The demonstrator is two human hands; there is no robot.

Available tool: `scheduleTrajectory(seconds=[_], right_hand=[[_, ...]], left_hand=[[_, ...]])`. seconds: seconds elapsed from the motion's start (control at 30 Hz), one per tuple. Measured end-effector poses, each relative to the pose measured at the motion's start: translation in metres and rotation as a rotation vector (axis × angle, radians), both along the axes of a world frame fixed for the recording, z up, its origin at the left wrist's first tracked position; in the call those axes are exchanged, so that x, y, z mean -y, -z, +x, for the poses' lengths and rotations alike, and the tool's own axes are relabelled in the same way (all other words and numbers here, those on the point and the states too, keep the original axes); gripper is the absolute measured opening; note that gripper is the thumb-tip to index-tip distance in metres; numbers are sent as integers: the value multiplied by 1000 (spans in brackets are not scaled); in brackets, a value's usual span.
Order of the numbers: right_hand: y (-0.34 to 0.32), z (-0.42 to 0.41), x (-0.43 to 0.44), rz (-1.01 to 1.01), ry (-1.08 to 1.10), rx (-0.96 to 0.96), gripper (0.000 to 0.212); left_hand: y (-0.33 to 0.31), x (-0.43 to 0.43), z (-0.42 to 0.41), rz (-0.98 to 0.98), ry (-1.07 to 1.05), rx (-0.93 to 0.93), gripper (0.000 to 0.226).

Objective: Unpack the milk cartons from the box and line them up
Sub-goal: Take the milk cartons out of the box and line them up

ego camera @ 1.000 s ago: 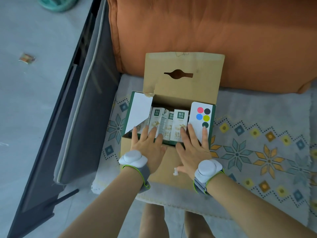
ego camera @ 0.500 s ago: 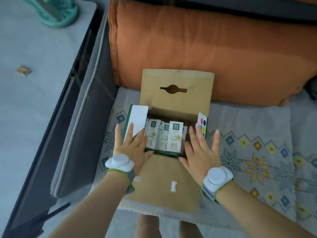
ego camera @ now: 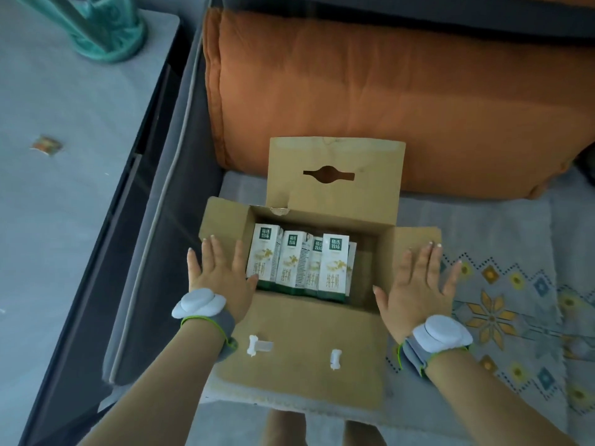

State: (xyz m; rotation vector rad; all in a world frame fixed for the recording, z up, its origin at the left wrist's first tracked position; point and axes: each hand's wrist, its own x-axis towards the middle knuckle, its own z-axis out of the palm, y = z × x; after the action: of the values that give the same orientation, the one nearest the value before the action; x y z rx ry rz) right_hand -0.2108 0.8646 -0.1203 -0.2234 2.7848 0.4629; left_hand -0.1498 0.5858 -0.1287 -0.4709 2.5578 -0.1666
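While both hands press side flaps flat, fingers spread, left hand point(ego camera: 219, 278), right hand point(ego camera: 418, 284), milk cartons point(ego camera: 302, 263) upright in box point(ego camera: 309, 342)

Brown cardboard box point(ego camera: 309, 342) open, flaps spread; white-and-green milk cartons point(ego camera: 301, 265) upright inside, left.

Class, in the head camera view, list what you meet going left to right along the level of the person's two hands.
Left hand on the left flap → milk cartons in the box → right hand on the right flap → patterned cloth.
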Motion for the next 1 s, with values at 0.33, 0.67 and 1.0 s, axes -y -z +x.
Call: scheduleTrajectory(seconds=[0.33,0.67,1.0], right_hand=[[42,-12,21,-415,296,172,97],[33,-21,22,-480,429,148,80],[40,1,86,-610,251,152,81]], left_hand=[[29,4,-29,390,-115,55,45],[29,14,-30,531,-245,-151,41],[14,-40,-24,345,45,-239,54]])
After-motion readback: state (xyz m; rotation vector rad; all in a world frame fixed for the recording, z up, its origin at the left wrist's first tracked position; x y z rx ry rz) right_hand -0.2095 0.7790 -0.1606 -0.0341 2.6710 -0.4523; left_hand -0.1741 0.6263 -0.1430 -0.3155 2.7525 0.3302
